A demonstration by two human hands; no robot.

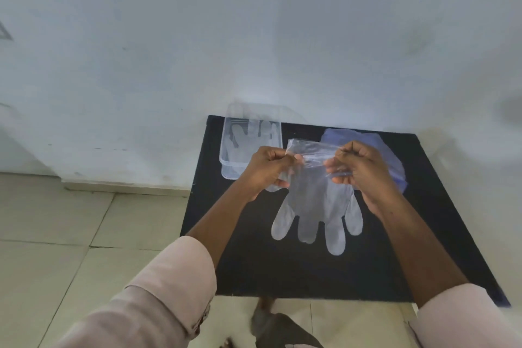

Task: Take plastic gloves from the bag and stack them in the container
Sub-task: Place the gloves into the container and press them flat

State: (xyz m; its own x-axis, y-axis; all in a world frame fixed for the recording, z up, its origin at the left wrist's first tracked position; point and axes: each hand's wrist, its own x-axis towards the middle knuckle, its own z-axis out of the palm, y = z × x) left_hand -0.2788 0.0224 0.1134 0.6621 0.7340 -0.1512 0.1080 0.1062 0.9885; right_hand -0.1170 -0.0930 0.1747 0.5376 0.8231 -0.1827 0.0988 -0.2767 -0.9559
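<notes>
A clear plastic glove [316, 209] hangs over the black table [423, 234], its fingers pointing toward me. My left hand [268, 168] pinches the glove's cuff at the left, and my right hand [358, 167] pinches it at the right, stretching the cuff between them. A clear rectangular container [226, 155] stands at the table's far left corner with gloves lying flat inside. The bluish plastic bag [395, 161] lies behind my right hand, partly hidden by it.
A pale wall rises right behind the table. Beige floor tiles [56, 234] spread to the left and in front. My feet [271, 325] show below the table's near edge.
</notes>
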